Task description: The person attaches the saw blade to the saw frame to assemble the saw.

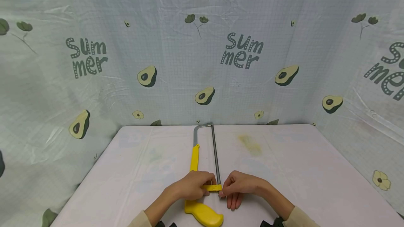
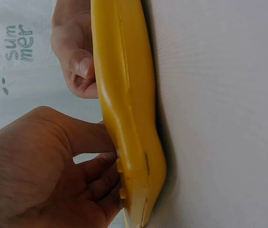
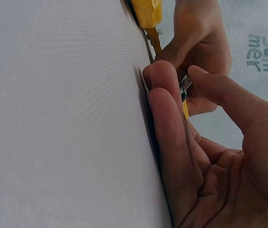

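A hacksaw with a yellow handle point(image 1: 206, 215) lies on the table, its grey frame front and dark metal blade point(image 1: 215, 153) pointing away from me. My left hand point(image 1: 193, 185) holds the yellow crosspiece point(image 1: 212, 187) at the blade's near end, with thumb and fingers around it. At the crosspiece's right end, my right hand point(image 1: 241, 185) pinches a small shiny metal piece point(image 3: 185, 84) between thumb and index finger; its exact shape is partly hidden. The right hand's other fingers point(image 3: 169, 123) rest at the tabletop. In the left wrist view, the yellow handle point(image 2: 129, 95) covers part of both hands.
The hacksaw rests on a pale, white-pinkish table point(image 1: 284, 157) with a faint yellow stain point(image 1: 250, 145) right of the blade. Behind it and at both sides hangs a printed sheet point(image 1: 176, 52) with avocados and lettering.
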`<control>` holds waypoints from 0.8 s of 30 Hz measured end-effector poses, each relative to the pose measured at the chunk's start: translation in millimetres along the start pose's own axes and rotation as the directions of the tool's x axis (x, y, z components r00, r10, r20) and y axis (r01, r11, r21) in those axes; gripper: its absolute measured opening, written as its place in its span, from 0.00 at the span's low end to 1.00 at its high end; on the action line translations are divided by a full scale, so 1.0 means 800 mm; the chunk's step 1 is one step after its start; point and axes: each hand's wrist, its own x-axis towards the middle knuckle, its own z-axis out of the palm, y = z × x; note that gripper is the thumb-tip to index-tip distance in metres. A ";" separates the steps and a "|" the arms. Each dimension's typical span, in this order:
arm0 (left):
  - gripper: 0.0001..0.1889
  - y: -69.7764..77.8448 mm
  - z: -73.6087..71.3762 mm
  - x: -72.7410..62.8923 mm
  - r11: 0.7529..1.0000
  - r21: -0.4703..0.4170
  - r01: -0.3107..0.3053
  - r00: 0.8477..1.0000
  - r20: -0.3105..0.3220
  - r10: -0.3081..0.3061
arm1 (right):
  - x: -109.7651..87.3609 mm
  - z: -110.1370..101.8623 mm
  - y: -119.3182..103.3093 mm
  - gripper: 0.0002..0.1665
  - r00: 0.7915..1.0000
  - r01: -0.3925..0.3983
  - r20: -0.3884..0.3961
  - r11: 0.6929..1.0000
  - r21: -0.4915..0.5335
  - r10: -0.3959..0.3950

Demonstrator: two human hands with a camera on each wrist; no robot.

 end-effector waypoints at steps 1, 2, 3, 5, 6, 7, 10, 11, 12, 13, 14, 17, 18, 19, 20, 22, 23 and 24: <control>0.12 0.000 0.000 0.000 1.000 -0.001 0.002 1.000 0.001 -0.002 | 0.000 0.000 0.000 0.17 1.000 0.000 0.001 1.000 0.001 0.000; 0.13 0.000 0.001 0.000 1.000 -0.003 0.004 1.000 0.002 -0.004 | 0.000 0.000 0.000 0.17 1.000 -0.002 0.003 1.000 0.002 0.002; 0.13 0.000 0.001 0.001 1.000 -0.006 0.007 1.000 0.002 -0.007 | 0.000 0.000 0.000 0.17 1.000 -0.005 0.004 1.000 0.003 0.005; 0.13 0.000 0.002 0.001 1.000 -0.011 0.012 1.000 0.004 -0.012 | -0.001 0.000 0.000 0.17 1.000 -0.004 0.006 1.000 0.005 0.004; 0.13 0.000 0.002 0.001 1.000 -0.014 0.014 1.000 0.004 -0.013 | -0.001 0.000 0.000 0.17 1.000 -0.002 0.006 1.000 0.006 0.001; 0.13 0.000 0.002 0.001 1.000 -0.013 0.013 1.000 0.003 -0.013 | -0.001 0.000 0.001 0.18 1.000 -0.001 0.006 1.000 0.006 0.001; 0.13 0.000 0.002 0.000 1.000 -0.008 0.010 1.000 -0.001 -0.010 | -0.001 0.000 0.000 0.18 1.000 0.004 0.006 1.000 0.008 -0.004; 0.13 0.001 0.002 0.000 1.000 -0.004 0.008 1.000 -0.002 -0.008 | -0.001 0.000 0.000 0.18 1.000 0.006 0.006 1.000 0.008 -0.007; 0.13 0.001 0.002 0.000 1.000 0.000 0.007 1.000 -0.004 -0.007 | -0.001 0.000 0.000 0.17 1.000 0.007 0.005 1.000 0.009 -0.007; 0.13 0.001 0.002 0.000 1.000 0.004 0.006 1.000 -0.005 -0.006 | -0.001 0.000 0.000 0.17 1.000 0.007 0.006 1.000 0.010 -0.007; 0.13 0.001 0.001 0.000 1.000 0.006 0.006 1.000 -0.006 -0.006 | -0.001 0.000 0.000 0.17 1.000 0.006 0.006 1.000 0.010 -0.006; 0.13 0.002 0.001 0.000 1.000 0.011 0.004 1.000 -0.006 -0.004 | -0.001 0.000 0.000 0.17 1.000 0.006 0.007 1.000 0.010 -0.006; 0.12 0.002 0.001 0.000 1.000 0.012 0.004 1.000 -0.006 -0.004 | -0.001 0.000 0.000 0.17 1.000 0.006 0.006 1.000 0.009 -0.006; 0.12 0.002 0.001 -0.001 1.000 0.013 0.004 1.000 -0.006 -0.004 | -0.001 0.000 0.001 0.17 1.000 0.006 0.006 1.000 0.008 -0.006; 0.12 0.002 0.001 -0.001 1.000 0.014 0.003 1.000 -0.005 -0.003 | -0.001 0.000 0.001 0.17 1.000 0.006 0.005 1.000 0.008 -0.006; 0.12 0.002 0.001 0.000 1.000 0.016 0.002 1.000 -0.003 -0.002 | -0.001 -0.001 0.001 0.17 1.000 0.005 0.004 1.000 0.010 -0.005; 0.12 0.002 0.001 0.000 1.000 0.018 0.001 1.000 -0.003 -0.001 | -0.001 -0.001 0.001 0.17 1.000 0.003 0.005 1.000 0.012 -0.003; 0.12 0.002 0.001 0.000 1.000 0.019 0.000 1.000 -0.002 0.000 | -0.001 -0.001 0.002 0.17 1.000 0.003 0.006 1.000 0.014 -0.003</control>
